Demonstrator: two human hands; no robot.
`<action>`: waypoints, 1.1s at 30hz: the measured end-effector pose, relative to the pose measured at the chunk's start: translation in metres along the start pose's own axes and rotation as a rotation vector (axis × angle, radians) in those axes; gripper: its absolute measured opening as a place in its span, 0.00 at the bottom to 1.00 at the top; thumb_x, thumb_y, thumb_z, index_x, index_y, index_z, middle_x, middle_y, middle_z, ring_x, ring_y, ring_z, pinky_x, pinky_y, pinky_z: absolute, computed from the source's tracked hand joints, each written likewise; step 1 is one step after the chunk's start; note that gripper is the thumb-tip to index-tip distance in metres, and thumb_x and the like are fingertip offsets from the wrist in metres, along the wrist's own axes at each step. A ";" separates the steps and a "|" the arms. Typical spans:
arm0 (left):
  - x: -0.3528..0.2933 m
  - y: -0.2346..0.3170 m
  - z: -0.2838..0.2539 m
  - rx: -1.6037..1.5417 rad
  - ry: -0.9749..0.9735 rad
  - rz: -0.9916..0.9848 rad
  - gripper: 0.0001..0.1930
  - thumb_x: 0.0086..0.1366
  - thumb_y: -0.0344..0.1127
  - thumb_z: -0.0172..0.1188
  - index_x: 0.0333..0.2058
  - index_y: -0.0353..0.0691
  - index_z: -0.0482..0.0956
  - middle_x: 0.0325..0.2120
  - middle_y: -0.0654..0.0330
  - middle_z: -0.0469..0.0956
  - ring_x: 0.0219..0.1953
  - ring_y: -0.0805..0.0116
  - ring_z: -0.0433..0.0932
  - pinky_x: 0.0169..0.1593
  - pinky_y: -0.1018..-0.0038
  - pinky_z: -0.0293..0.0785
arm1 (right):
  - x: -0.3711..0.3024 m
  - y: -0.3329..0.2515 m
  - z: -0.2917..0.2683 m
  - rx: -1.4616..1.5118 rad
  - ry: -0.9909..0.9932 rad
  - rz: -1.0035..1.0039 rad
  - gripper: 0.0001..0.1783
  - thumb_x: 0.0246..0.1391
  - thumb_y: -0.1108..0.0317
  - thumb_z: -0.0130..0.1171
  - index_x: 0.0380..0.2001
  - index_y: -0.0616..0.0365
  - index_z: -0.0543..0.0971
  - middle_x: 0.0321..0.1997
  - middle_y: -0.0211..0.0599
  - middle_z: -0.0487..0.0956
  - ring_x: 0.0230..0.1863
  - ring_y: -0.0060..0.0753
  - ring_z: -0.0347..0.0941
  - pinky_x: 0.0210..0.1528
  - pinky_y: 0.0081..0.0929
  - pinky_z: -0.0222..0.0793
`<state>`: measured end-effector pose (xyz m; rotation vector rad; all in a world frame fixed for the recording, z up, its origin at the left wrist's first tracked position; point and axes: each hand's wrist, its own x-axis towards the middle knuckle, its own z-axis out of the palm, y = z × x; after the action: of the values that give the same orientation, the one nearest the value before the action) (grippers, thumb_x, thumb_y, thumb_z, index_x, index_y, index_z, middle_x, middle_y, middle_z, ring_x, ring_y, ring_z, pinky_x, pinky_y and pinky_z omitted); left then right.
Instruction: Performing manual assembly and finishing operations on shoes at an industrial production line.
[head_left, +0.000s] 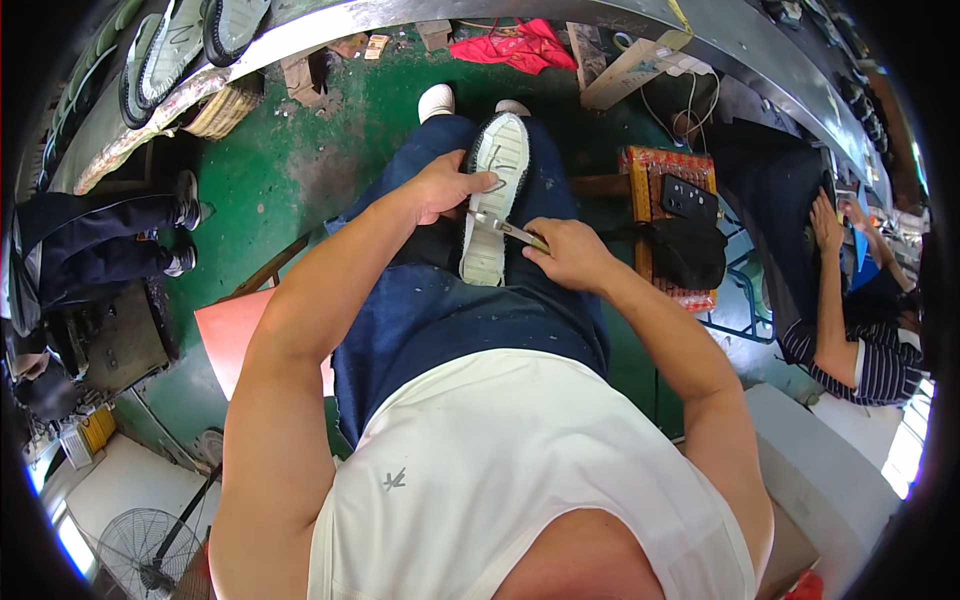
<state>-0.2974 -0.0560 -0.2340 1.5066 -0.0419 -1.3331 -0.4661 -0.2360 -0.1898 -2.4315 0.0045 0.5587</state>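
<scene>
Across my lap lies a shoe (484, 262), its pale underside turned up, with dark stitching around the edge and a dark pen mark on it. My left hand (446, 188) is closed on its left side, the thumb pressed on the pale face and the other fingers partly hidden. In my right hand (568, 252) is a hammer-like metal tool (520, 235), gripped by its slim handle. The tool's head rests on or just above the middle of the shoe; I cannot tell which.
A patterned stool (646, 160) at my right bears a black phone (689, 198) and a black bag (686, 254). More shoes (172, 50) lie on the metal-edged bench at far left. Co-workers sit on both sides. A red cloth (520, 46) lies on the green floor ahead.
</scene>
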 end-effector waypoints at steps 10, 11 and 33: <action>-0.016 -0.029 0.034 -0.226 -0.113 0.169 0.43 0.68 0.38 0.63 0.74 0.48 0.46 0.62 0.59 0.69 0.62 0.66 0.69 0.65 0.65 0.65 | -0.030 0.006 -0.002 0.044 -0.134 0.141 0.13 0.62 0.64 0.56 0.37 0.66 0.77 0.35 0.59 0.81 0.42 0.62 0.78 0.46 0.50 0.73; -0.015 -0.031 0.037 -0.215 -0.089 0.199 0.42 0.68 0.37 0.63 0.73 0.47 0.46 0.62 0.59 0.69 0.62 0.66 0.69 0.65 0.66 0.66 | -0.037 0.005 0.005 0.051 -0.143 0.143 0.13 0.62 0.64 0.56 0.37 0.66 0.77 0.35 0.59 0.81 0.42 0.62 0.78 0.46 0.50 0.73; -0.011 -0.115 0.068 0.230 0.393 0.497 0.44 0.69 0.35 0.59 0.74 0.40 0.40 0.69 0.44 0.55 0.69 0.57 0.61 0.70 0.68 0.56 | -0.035 0.005 -0.022 0.500 -0.185 0.316 0.22 0.65 0.54 0.56 0.32 0.66 0.74 0.27 0.50 0.80 0.24 0.45 0.80 0.31 0.42 0.73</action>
<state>-0.4168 -0.0452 -0.2929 1.7836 -0.3066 -0.6415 -0.4902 -0.2572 -0.1637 -1.8946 0.4085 0.8115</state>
